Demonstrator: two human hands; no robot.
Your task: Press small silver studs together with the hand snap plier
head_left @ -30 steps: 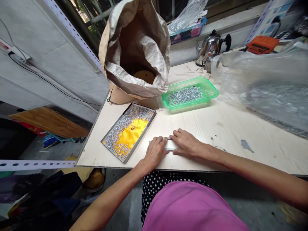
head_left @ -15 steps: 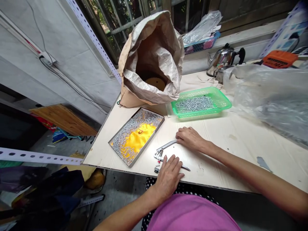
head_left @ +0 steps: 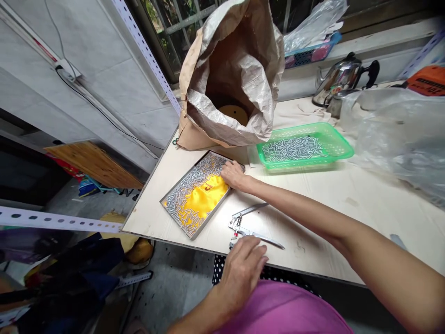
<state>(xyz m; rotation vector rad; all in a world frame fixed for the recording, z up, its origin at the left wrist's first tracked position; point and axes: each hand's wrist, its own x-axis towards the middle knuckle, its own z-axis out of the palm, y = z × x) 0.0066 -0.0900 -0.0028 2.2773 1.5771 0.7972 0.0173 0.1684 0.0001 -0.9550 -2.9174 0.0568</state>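
My right hand (head_left: 233, 175) is over the right rim of a shallow metal tray (head_left: 203, 226). Its fingers are curled down at the small metal pins (head_left: 181, 185); whether they pinch one is hidden. A yellow sheet or base (head_left: 205, 197) shows between the pins. My left hand (head_left: 243, 262) is at the table's front edge, fingers loosely stretched, with nothing visible in it. Just beyond it lies a metal two-lever tool (head_left: 257, 235) with a spring and a small red part, its arms spread apart. My right forearm passes over the end of its upper lever.
A green plastic basket (head_left: 306, 164) of similar pins stands behind my right arm. A large paper-and-woven sack (head_left: 198, 132) gapes open behind the tray. Clear plastic sheeting (head_left: 399, 134), a steel kettle (head_left: 342, 76) and an orange item (head_left: 427, 81) occupy the right back.
My right hand has left the tool's upper lever and moved left to the tray. My left hand has come off the lower lever, back toward my body. The view has shifted slightly.
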